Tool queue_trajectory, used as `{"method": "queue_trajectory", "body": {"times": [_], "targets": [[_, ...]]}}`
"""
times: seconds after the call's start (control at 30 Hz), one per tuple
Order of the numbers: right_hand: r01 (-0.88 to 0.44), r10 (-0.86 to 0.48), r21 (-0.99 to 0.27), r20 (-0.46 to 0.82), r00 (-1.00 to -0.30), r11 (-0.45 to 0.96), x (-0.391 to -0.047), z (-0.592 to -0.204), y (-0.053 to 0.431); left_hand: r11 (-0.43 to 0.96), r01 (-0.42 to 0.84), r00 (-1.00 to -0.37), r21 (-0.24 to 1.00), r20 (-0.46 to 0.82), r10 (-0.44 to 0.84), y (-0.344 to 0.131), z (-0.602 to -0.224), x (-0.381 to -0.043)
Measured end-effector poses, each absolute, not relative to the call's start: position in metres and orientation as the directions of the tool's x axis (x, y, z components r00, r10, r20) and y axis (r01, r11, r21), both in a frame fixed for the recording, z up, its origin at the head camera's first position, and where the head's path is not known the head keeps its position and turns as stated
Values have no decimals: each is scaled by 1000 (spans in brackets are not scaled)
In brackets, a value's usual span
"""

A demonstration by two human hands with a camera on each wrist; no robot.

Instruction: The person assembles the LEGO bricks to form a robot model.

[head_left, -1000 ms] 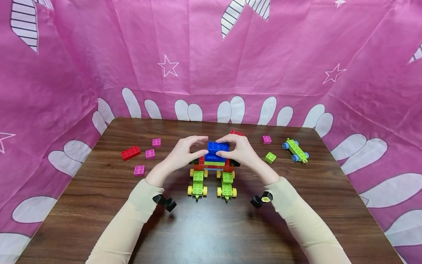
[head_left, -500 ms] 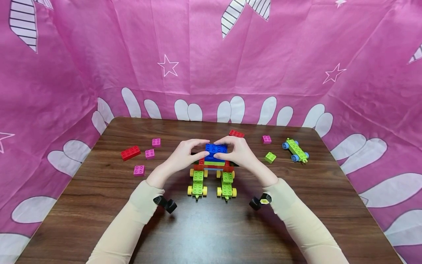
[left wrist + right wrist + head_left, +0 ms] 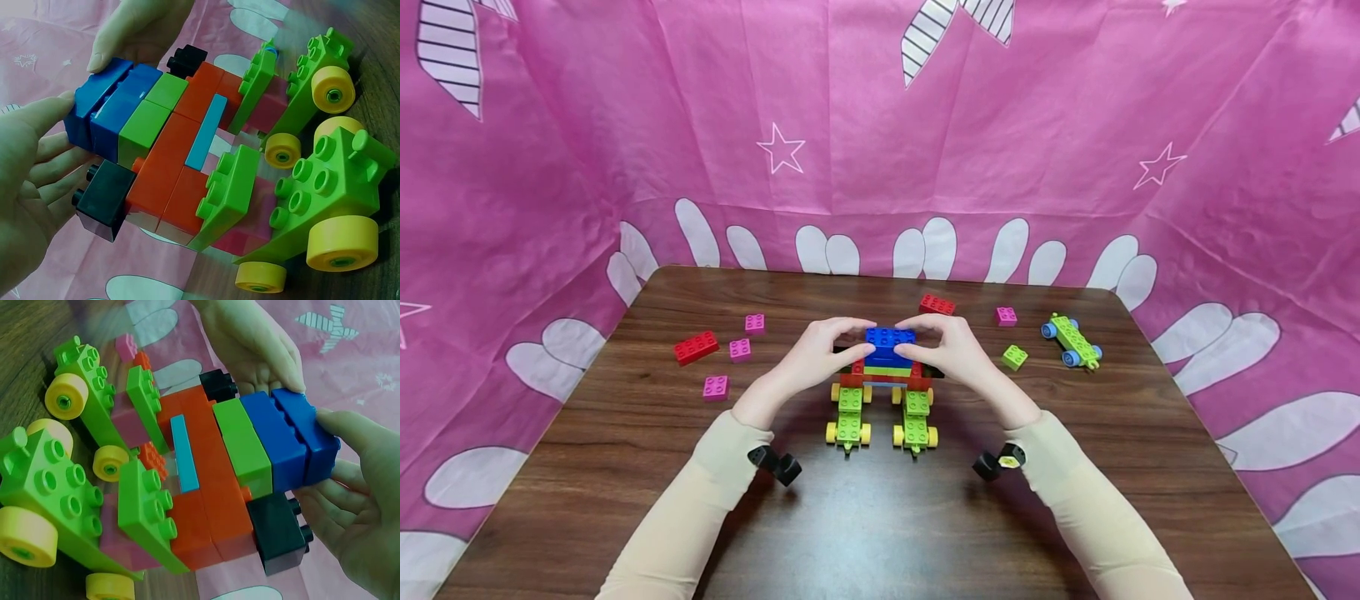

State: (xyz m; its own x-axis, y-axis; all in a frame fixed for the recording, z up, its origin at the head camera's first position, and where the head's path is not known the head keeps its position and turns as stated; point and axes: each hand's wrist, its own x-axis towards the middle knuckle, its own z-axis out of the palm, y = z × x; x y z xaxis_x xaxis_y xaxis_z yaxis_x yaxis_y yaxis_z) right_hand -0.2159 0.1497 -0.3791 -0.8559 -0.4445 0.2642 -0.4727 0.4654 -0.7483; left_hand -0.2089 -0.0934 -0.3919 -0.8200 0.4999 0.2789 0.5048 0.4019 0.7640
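A toy brick figure stands on two green wheeled bases (image 3: 850, 427) with yellow wheels. Its body stacks orange-red bricks (image 3: 164, 164), green bricks (image 3: 242, 440) and a lower blue brick (image 3: 274, 442), with a black brick (image 3: 106, 199) at each side. Over the lower blue brick sits a top blue brick (image 3: 891, 337); a thin, uneven gap shows between the two in both wrist views. My left hand (image 3: 815, 354) pinches the top blue brick at its left end, thumb on the near side. From the right end, my right hand (image 3: 955, 348) pinches the same brick, thumb also nearest me.
Left of the figure lie a red brick (image 3: 696, 347) and several pink bricks (image 3: 717, 387). Another red brick (image 3: 937, 304) is behind it. To the right are a pink brick (image 3: 1006, 317), a green brick (image 3: 1014, 357) and a green base with blue wheels (image 3: 1072, 342).
The top blue brick has come down and slightly left, lining up over the lower blue brick. Both hands moved with it; lately the right hand shifted a little to the right.
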Motion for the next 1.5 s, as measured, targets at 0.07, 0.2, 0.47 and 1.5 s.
{"method": "queue_trajectory", "body": {"times": [0.07, 0.2, 0.47, 1.5], "targets": [[-455, -437, -763, 251, -864, 460, -215, -379, 152, 400, 504, -821, 766, 281, 497, -93, -392, -209], [-424, -426, -784, 227, -876, 453, -214, -381, 156, 396, 508, -819, 765, 287, 497, -93, -393, -210], [-406, -422, -800, 214, -881, 442, -214, -385, 160, 395, 512, -818, 763, 292, 496, -93, -393, -209], [-373, -429, -805, 165, -888, 462, -213, -382, 160, 365, 456, -830, 812, 239, 503, -94, -384, -211]]}}
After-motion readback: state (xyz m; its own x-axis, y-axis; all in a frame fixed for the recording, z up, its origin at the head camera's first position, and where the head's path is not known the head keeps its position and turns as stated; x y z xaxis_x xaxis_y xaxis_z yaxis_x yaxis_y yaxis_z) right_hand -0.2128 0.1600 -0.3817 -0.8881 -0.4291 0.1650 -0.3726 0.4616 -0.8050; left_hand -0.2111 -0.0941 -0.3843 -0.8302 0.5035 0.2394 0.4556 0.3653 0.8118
